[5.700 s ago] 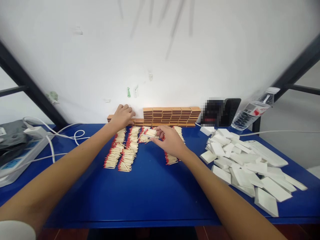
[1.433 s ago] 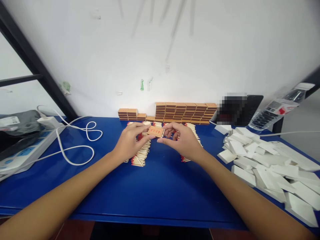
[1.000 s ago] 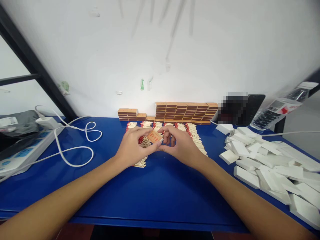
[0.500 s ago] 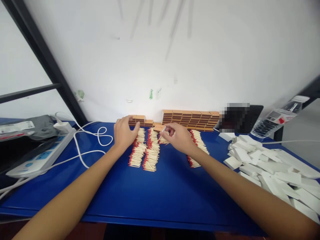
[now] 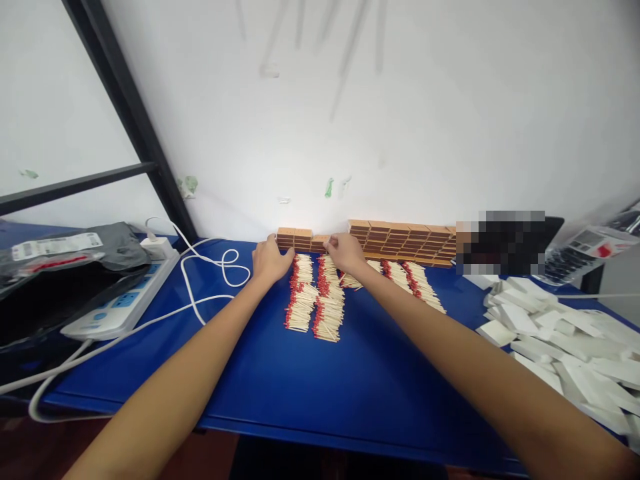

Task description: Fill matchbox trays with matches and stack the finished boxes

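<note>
Both hands are at the back of the blue counter (image 5: 280, 393), at either end of a low stack of matchboxes (image 5: 295, 240) set along the white wall (image 5: 300, 120). The left hand (image 5: 271, 259) is at the stack's left end, its thumb spread away from the fingers in front of the boxes, grasping nothing that can be seen. The right hand (image 5: 346, 253) has its fingers drawn together at the stack's right end, where the boxes are fewer; whether it grips a box there cannot be told. Just right of that hand rises a taller stack of matchboxes (image 5: 400, 240), several layers high.

In front of the low stack, two long rows of loose matches (image 5: 329, 320) run toward the near edge, red heads to the left. More matches (image 5: 425, 288) lie farther right, partly covered by the right forearm.

A heap of white pieces (image 5: 517, 315) covers the right side of the counter, with a tilted clear bottle (image 5: 590, 248) behind it. On the left are a power strip (image 5: 117, 303), a looping white cable (image 5: 186, 273) and an open grey bag (image 5: 117, 250).
</note>
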{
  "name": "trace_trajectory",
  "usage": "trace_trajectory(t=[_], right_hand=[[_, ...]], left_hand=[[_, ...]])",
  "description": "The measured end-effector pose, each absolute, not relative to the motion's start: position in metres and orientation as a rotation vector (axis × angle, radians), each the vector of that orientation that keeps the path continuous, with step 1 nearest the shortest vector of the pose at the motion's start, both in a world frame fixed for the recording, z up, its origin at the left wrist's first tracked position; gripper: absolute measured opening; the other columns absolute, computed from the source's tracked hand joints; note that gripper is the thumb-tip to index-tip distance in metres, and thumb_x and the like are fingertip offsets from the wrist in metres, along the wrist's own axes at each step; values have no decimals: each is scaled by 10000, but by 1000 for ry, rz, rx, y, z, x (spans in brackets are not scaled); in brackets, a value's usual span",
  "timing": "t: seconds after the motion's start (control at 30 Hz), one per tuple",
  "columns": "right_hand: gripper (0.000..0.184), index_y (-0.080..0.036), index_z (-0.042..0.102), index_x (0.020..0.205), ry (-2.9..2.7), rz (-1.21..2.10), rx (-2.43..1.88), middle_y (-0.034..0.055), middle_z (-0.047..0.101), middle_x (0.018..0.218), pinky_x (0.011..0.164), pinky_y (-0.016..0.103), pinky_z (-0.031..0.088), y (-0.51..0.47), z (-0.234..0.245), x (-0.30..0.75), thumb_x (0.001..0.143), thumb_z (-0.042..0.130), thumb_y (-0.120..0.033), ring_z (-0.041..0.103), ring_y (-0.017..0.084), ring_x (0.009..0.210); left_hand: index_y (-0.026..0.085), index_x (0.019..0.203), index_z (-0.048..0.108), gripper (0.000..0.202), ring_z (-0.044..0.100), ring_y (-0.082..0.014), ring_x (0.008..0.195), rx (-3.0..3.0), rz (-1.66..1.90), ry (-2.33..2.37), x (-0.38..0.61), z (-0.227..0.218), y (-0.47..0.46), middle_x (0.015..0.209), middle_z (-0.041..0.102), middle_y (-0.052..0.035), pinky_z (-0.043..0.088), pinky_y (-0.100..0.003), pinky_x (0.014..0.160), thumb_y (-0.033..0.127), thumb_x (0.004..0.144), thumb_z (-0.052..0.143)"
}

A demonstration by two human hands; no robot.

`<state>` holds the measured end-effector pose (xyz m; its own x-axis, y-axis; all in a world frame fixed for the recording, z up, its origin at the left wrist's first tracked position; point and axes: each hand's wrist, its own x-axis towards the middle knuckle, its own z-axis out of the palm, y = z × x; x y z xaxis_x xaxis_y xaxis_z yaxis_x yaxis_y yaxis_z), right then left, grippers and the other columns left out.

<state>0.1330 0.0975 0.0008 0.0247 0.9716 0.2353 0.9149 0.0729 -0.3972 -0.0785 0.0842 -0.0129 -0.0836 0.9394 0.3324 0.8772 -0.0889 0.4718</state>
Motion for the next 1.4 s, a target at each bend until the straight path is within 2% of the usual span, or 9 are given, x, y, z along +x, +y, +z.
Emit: trace_trajectory(t=[0.1, 0.37, 0.7, 0.87, 1.03, 1.13, 1.27, 1.4], right_hand=[[270, -190, 803, 973, -1915, 151, -1908, 117, 839, 1064, 781, 293, 454, 97, 0, 133, 1072, 593, -329, 748, 234, 995], [297, -191, 810, 1153, -1933, 79, -1965, 141, 828, 1179, 899, 304, 516, 102, -1, 132, 1068, 617, -400, 764, 250, 1080], [376, -167, 820, 1122, -1994, -37, -2002, 184, 825, 1148, 893, 333, 542, 97, 4, 129, 1076, 588, -459, 766, 286, 1084], [313, -169, 808, 1179, -2064, -119, -1981, 193, 811, 1200, 920, 347, 538, 91, 17, 144, 1065, 600, -374, 752, 297, 1117], [267, -192, 813, 1149, -2173, -186, -1946, 141, 825, 1171, 926, 330, 527, 87, 32, 170, 1050, 572, -251, 740, 280, 1120], [245, -175, 819, 1141, -2253, -217, -1933, 164, 821, 1185, 924, 336, 524, 85, 34, 177, 1021, 614, -232, 741, 287, 1107], [243, -150, 830, 1118, -2341, -233, -1915, 201, 811, 1205, 934, 356, 526, 83, 33, 178, 1008, 626, -222, 747, 302, 1102], [316, -184, 826, 1190, -2398, -222, -1871, 167, 819, 1216, 934, 340, 532, 82, 29, 181, 1062, 545, -255, 750, 285, 1116]], left_hand=[[169, 1373, 631, 460, 661, -364, 1381, 2048, 896, 2043, -77, -11, 83, 1355, 767, -182, 502, -458, 1131, 434, 998, 663], [167, 1404, 613, 488, 654, -372, 1393, 2044, 872, 2051, -76, -9, 80, 1364, 764, -184, 498, -471, 1132, 422, 992, 673], [161, 1421, 592, 504, 646, -378, 1399, 2055, 867, 2058, -75, -7, 78, 1372, 758, -189, 487, -477, 1154, 397, 982, 673], [178, 1439, 567, 527, 618, -393, 1418, 2036, 889, 2087, -74, -7, 77, 1396, 741, -190, 487, -508, 1156, 420, 981, 664], [148, 1539, 484, 639, 552, -411, 1465, 2023, 1038, 2135, -73, -5, 75, 1512, 655, -213, 469, -554, 1183, 395, 975, 652], [127, 1551, 476, 656, 541, -419, 1465, 2042, 1066, 2107, -72, -5, 73, 1524, 641, -220, 465, -569, 1191, 380, 971, 651], [164, 1537, 491, 622, 544, -405, 1461, 2054, 1082, 2090, -71, -5, 71, 1517, 649, -191, 458, -559, 1204, 366, 971, 653], [199, 1531, 493, 604, 536, -392, 1468, 2065, 1118, 2076, -71, -6, 71, 1535, 637, -167, 455, -551, 1210, 346, 968, 658]])
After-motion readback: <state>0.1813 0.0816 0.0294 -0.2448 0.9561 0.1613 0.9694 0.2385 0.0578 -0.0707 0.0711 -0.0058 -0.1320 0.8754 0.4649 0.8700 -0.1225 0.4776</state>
